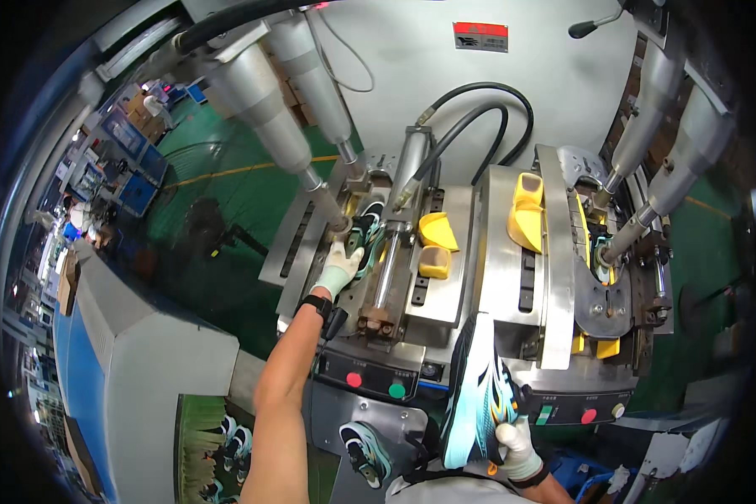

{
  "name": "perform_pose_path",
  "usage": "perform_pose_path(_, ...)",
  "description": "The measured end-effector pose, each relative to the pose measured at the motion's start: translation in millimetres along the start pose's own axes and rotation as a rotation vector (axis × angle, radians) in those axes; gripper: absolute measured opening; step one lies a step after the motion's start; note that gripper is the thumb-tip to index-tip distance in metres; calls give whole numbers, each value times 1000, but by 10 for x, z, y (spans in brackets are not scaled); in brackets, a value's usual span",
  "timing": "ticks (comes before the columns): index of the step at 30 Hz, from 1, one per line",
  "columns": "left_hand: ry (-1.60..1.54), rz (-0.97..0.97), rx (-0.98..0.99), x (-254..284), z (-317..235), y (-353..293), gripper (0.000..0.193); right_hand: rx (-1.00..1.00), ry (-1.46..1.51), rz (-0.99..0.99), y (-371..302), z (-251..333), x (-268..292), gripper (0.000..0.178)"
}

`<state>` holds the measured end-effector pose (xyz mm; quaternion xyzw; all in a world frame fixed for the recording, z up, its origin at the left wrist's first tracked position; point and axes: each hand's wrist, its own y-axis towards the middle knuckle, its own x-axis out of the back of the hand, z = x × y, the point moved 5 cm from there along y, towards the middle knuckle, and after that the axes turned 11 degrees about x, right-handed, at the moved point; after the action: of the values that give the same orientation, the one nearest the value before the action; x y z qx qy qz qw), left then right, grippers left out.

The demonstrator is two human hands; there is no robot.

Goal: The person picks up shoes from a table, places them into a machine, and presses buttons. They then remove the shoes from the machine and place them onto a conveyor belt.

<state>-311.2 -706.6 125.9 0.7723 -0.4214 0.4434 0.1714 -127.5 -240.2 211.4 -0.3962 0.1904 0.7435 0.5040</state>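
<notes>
My left hand (342,262), in a white glove, reaches into the left station of a press machine. It is closed on the near end of a black and teal sneaker (368,238) that lies under two metal press rods. Near my body, my right hand (517,447), also gloved, grips a second sneaker (479,395) by its side. That one is white, teal and black, stands toe up and tilts slightly, and its sole partly faces me. Some fingers of both hands are hidden. Below the left station, another sneaker (365,454) rests on a metal plate (378,413).
Yellow pads (436,230) sit on the steel blocks between stations. The right station holds another shoe (601,250) under its rods. Control panels with red (354,380) and green buttons line the front. Several shoes (235,449) lie on a green-lined conveyor at lower left. Black hoses (479,105) arch behind.
</notes>
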Motion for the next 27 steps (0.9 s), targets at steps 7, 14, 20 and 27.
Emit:
perform_pose_path(7, -163, 19, -56, -7, 189, 518, 50, -42, -115, -104, 211, -17, 35, 79)
perform_pose_path(14, -417, 42, -85, 749, 135, -402, 34, -28, -212, -58, 629, -211, -330, 62)
perform_pose_path(20, -845, -112, 33, 1327, 806, -2312, 27, -90, -266, 253, 2097, -1038, -1146, 39)
perform_pose_path(27, -609, -228, 311, 1212, 1614, -4131, 27, 9, -1060, -186, 4598, -2254, -887, 20)
